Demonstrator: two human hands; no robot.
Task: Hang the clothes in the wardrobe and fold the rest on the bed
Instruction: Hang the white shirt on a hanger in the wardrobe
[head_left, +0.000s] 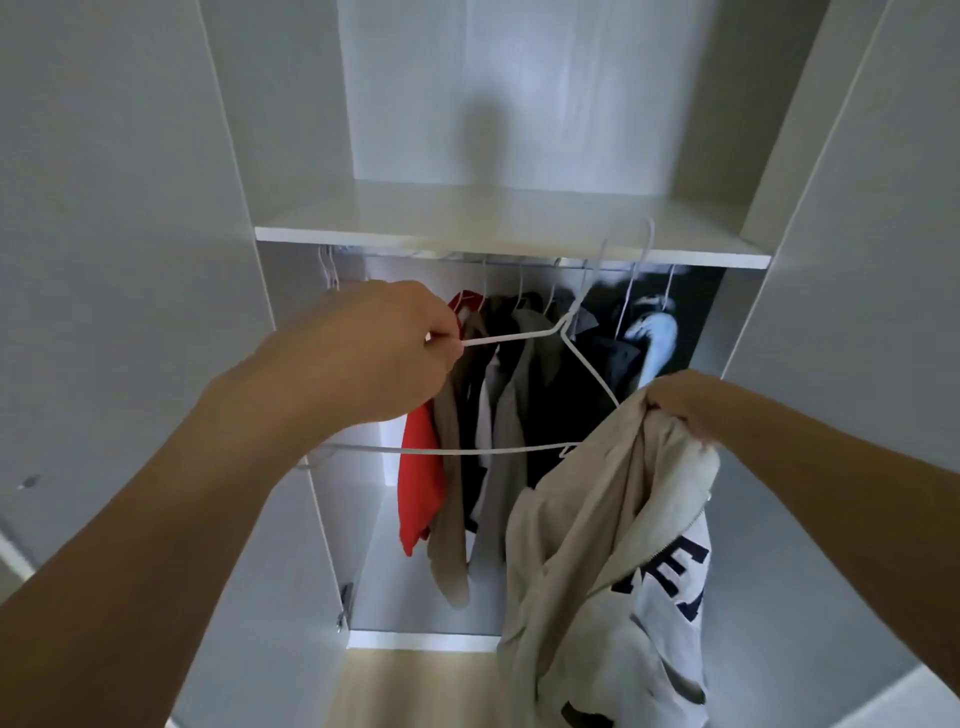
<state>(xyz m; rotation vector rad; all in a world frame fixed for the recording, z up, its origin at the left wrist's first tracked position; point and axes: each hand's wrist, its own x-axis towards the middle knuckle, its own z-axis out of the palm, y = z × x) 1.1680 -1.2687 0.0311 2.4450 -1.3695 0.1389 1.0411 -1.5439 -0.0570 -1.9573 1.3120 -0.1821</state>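
Head view: left hand (384, 348) pinches one arm of a white wire hanger (511, 395), held out in front of the open wardrobe (511, 244). Right hand (691, 402) grips a bunched cream hoodie (597, 561) with dark letters, hanging at lower right, touching the hanger's right end. Red shirt (421, 483), beige and dark clothes hang on the rail behind.

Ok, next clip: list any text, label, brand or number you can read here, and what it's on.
"E": the one dark block letter that reads, partly, on the cream hoodie held by the right hand; its neighbours are lost in folds.
Dark print at the hoodie's lower edge: unreadable.
Nothing legible on the hanging clothes, white hanger or wardrobe shelf.
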